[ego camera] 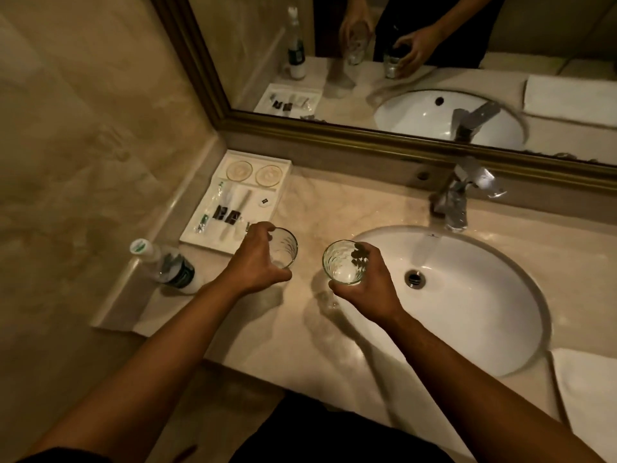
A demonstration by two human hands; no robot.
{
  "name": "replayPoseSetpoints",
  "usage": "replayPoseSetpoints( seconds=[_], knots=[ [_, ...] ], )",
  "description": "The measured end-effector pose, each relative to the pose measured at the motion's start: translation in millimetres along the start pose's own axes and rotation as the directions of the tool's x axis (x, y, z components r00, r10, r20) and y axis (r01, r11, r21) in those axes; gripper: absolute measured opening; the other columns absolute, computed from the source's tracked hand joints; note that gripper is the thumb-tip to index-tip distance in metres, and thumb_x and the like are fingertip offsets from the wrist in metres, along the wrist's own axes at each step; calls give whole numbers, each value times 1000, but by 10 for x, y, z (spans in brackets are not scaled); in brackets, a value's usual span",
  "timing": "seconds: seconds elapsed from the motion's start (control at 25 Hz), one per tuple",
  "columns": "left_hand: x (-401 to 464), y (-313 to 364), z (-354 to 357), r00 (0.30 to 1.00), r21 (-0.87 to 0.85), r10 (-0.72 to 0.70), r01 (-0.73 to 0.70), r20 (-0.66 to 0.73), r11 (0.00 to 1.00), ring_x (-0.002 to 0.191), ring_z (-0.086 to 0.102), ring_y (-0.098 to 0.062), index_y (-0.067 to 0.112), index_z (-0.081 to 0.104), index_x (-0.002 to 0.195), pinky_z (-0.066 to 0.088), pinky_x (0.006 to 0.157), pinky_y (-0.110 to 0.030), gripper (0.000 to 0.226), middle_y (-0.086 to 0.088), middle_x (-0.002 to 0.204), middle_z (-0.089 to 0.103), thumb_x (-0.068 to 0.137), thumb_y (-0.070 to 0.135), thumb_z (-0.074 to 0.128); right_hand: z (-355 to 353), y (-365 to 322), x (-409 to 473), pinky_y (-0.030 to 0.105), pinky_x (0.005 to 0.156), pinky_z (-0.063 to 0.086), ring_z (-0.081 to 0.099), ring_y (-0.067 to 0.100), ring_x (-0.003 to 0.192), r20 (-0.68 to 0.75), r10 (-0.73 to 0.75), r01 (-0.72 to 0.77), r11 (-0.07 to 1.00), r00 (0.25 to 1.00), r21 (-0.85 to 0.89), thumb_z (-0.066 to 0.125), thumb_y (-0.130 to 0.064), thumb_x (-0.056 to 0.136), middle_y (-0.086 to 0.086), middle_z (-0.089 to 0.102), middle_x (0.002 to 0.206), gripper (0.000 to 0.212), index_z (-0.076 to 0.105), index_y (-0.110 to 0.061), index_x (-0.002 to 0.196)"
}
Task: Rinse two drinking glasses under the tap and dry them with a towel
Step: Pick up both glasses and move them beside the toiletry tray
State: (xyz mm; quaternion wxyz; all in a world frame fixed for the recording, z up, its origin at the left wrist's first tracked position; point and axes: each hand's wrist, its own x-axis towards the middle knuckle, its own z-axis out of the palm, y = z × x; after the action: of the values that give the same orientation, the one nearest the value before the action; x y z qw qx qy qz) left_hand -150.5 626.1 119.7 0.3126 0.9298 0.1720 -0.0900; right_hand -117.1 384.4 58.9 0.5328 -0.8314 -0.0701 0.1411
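Two drinking glasses gripped, one per hand: left hand (257, 262) curled round the left glass (283, 247) over the surface (300, 329), right hand (364, 282) round the right glass (342, 262) beside the sink (500, 345). Apparently the start, nothing rinsed. Next, probably: tap (457, 198) on, a glass beneath; towel (587, 389) waiting at right.

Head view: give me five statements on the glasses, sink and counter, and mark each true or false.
1. Each hand holds a glass. True: the left hand grips the left glass, the right hand the right glass.
2. Water runs from the tap. False: no stream shows.
3. The right glass is inside the sink. False: it is held at the basin's left rim.
4. A bottle stands left of the left hand. True.
5. The towel lies on the tray. False: it lies on the counter, right of the sink.
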Motion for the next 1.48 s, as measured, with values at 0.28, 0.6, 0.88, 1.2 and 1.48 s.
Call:
replayPoseSetpoints(
  seconds=[0.28, 0.6, 0.88, 1.2, 1.48],
  knots=[
    [1162, -356, -775, 992, 181, 84, -100, 93, 978, 133, 40, -29, 16, 39, 142, 44, 104, -39, 97, -10, 141, 36, 62, 26, 93, 581, -469, 654, 25, 94, 48, 60, 16, 113, -89, 41, -45, 998, 995, -45, 92, -28, 59, 0, 56, 131, 98, 39, -19, 141],
    [2190, -816, -1262, 995, 217, 70, -83, 65, 973, 135, 41, -34, 16, 42, 146, 41, 110, -40, 98, -10, 145, 45, 62, 17, 93, 949, -756, 1575, 30, 99, 50, 60, 15, 116, -38, 13, -16, 998, 999, -68, 93, -24, 60, 1, 57, 135, 100, 38, -17, 144],
    [2867, -1070, -1467, 1000, 143, 16, -16, 3, 990, 131, 48, -36, 12, 45, 144, 46, 107, -42, 98, -11, 144, 45, 58, 8, 92, 1333, -877, 2389, 25, 100, 47, 58, 15, 120, 24, -20, 22, 999, 1000, -48, 93, -24, 62, -1, 57, 136, 97, 40, -18, 143],
    [3314, -1265, -1333, 999, 159, 32, -37, 39, 987, 131, 50, -33, 13, 43, 145, 46, 108, -44, 104, -11, 145, 43, 55, 12, 97, 1666, -855, 3071, 3, 94, 41, 57, 5, 115, 33, -31, 31, 999, 999, -26, 93, -16, 62, -10, 57, 126, 96, 40, -18, 142],
    [3413, -1411, -1250, 998, 132, 22, -30, 55, 991, 132, 49, -32, 16, 41, 146, 46, 108, -42, 105, -10, 147, 42, 57, 14, 96, 1842, -855, 3316, 24, 100, 49, 60, 10, 115, 49, -47, 50, 997, 998, -57, 94, -23, 59, -7, 61, 127, 93, 43, -23, 136]
  ],
)
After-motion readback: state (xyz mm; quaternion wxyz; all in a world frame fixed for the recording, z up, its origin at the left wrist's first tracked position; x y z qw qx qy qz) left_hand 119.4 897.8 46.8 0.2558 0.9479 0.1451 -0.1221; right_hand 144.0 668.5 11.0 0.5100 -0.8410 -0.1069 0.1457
